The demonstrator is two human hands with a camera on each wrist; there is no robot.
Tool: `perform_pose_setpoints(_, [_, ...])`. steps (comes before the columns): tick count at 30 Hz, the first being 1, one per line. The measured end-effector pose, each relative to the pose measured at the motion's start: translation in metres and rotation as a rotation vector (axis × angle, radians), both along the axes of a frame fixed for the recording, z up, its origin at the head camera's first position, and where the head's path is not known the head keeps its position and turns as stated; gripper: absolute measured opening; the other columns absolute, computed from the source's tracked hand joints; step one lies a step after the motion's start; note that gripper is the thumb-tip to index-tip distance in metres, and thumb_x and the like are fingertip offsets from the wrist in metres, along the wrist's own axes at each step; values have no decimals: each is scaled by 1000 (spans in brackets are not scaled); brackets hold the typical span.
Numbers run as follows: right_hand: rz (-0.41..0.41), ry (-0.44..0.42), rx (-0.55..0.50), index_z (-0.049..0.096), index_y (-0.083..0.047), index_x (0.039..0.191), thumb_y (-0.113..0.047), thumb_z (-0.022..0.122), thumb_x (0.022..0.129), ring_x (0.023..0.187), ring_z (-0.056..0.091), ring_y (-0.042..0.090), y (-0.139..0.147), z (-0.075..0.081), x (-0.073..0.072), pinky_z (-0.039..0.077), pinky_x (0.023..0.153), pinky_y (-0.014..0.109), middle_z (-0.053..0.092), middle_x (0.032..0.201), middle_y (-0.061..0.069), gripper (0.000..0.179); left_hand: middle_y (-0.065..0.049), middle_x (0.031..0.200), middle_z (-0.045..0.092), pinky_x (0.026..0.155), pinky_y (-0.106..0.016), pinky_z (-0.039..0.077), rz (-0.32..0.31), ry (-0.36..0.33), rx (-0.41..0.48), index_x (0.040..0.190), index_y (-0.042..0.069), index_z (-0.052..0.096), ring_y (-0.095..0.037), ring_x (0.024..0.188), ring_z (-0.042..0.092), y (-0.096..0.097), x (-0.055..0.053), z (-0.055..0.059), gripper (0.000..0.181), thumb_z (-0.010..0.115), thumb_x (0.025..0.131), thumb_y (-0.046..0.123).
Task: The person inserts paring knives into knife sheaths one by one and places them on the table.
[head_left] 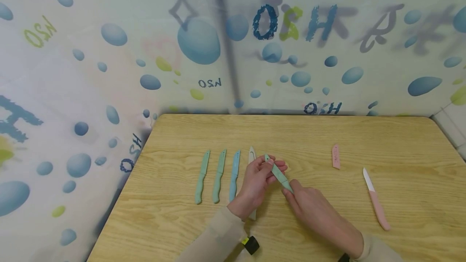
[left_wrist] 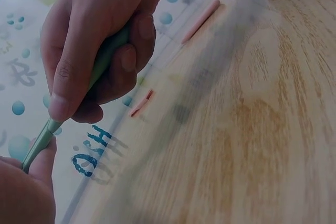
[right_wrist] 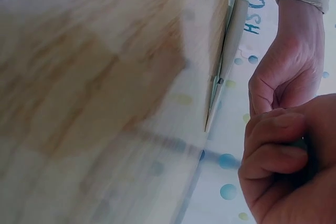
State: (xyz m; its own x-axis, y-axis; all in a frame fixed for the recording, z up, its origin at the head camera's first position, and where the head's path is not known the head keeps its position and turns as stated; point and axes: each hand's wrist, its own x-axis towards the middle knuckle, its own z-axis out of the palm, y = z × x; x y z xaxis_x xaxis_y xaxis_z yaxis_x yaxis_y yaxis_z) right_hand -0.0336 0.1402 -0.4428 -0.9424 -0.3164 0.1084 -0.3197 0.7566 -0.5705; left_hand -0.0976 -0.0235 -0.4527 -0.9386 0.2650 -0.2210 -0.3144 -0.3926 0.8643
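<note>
Above the table, both hands hold a green knife with a green sheath over its blade. My left hand pinches the sheathed end between thumb and fingers. Around the handle curl the fingers of my right hand, as the left wrist view also shows. The right wrist view has the right hand in front, hiding most of the knife. Just behind the left forearm lies a cream-white tool with a slotted head, its middle hidden by that hand.
Left of the hands, two green sheathed knives and a blue sheathed knife lie in a row. To the right are a pink sheath and a pink-handled knife with a bare white blade. A patterned curtain hangs behind the wooden table.
</note>
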Motion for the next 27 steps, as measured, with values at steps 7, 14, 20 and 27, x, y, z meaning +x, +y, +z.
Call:
perform_pose_setpoints(7, [-6, 24, 60, 50, -15, 85, -18, 64, 105, 47, 30, 1, 0, 1, -2, 26, 40, 21, 34, 60, -11, 24, -20, 118, 72, 94, -33, 59, 11, -2, -18, 133, -13, 50, -26, 109, 73, 1, -1, 1, 33, 51, 110, 10])
perform_pose_setpoints(14, [-72, 162, 216, 52, -17, 80, -25, 75, 96, 49, 33, 4, -1, 4, -6, 26, 40, 22, 37, 64, -9, 29, -29, 126, 67, 93, -33, 59, 27, 37, -46, 132, -13, 53, -27, 107, 74, -3, -5, 2, 32, 51, 110, 9])
perform_pose_setpoints(20, [-58, 124, 213, 51, -20, 76, -26, 73, 96, 50, 34, 4, -6, 8, -13, 28, 42, 23, 37, 63, -10, 31, -28, 130, 66, 96, -34, 58, 23, 60, -79, 138, -13, 51, -30, 114, 71, -13, -12, 4, 36, 52, 108, 7])
perform_pose_setpoints(27, [-21, 17, 175, 49, -18, 71, -25, 70, 100, 46, 36, 5, -13, 10, -25, 29, 42, 24, 38, 55, -8, 35, -26, 143, 57, 105, -42, 53, 123, 73, -114, 149, -6, 41, -34, 126, 62, -33, -22, 10, 48, 56, 104, 5])
